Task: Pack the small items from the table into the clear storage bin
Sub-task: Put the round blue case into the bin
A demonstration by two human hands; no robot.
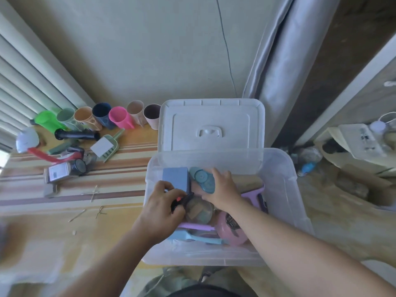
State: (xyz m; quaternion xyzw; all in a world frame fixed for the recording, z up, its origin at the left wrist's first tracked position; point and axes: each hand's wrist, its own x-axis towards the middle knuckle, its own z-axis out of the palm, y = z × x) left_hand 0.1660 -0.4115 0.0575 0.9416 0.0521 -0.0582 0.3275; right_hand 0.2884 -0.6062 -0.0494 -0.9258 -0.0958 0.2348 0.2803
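Both hands inside the bin (287, 168).
Left hand (160, 209) pinches a black-and-red tool (182, 200); right hand (222, 189) lies flat, fingers narrow, on a teal disc (201, 176).

Soft daylight, blurred warped edges

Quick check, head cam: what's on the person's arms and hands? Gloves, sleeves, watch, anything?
Nothing visible. The left hand and right hand are bare, with no gloves, rings or watch showing. Both forearms are uncovered as far as the frame edge, so no sleeves are in view.
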